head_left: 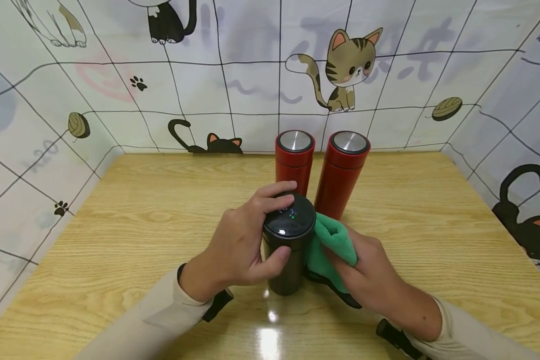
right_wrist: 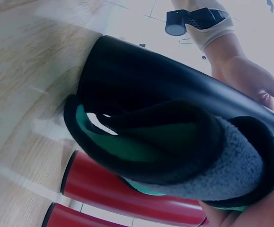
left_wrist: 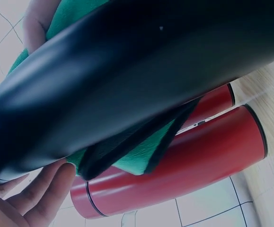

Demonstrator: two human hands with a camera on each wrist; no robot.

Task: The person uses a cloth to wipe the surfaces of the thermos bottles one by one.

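A black thermos flask (head_left: 288, 260) with a glossy lid showing small lit marks stands upright on the table. My left hand (head_left: 247, 235) grips it around the top, thumb on the near side and fingers over the lid's far edge. In my right hand (head_left: 373, 270) is a bunched green cloth (head_left: 333, 240) with a dark border, held against the flask's right side. The right wrist view shows a grey face on the folded cloth (right_wrist: 236, 165). In the left wrist view the black flask (left_wrist: 141, 80) hides part of the cloth and the right hand.
Two red thermos flasks with steel-topped lids stand just behind: the left one (head_left: 295, 160) is partly hidden by my left hand and the black flask, the right one (head_left: 342, 175) leans in view. The wooden table (head_left: 162, 200) meets a cat-patterned wall covering (head_left: 247, 90) at the back and sides.
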